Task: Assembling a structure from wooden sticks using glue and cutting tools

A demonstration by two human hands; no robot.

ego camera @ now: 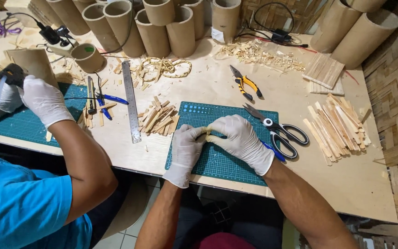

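My left hand and my right hand, both in white gloves, meet over a green cutting mat. Between their fingertips they pinch a small pale wooden piece, mostly hidden by the fingers. A blue pen lies under my right wrist. Black-handled scissors rest just right of my right hand. A heap of short wood offcuts sits left of the mat.
A co-worker in a blue shirt at left holds a glue gun against a cardboard tube. Flat wooden sticks lie at right, orange pliers and a steel ruler further back, several cardboard tubes along the rear.
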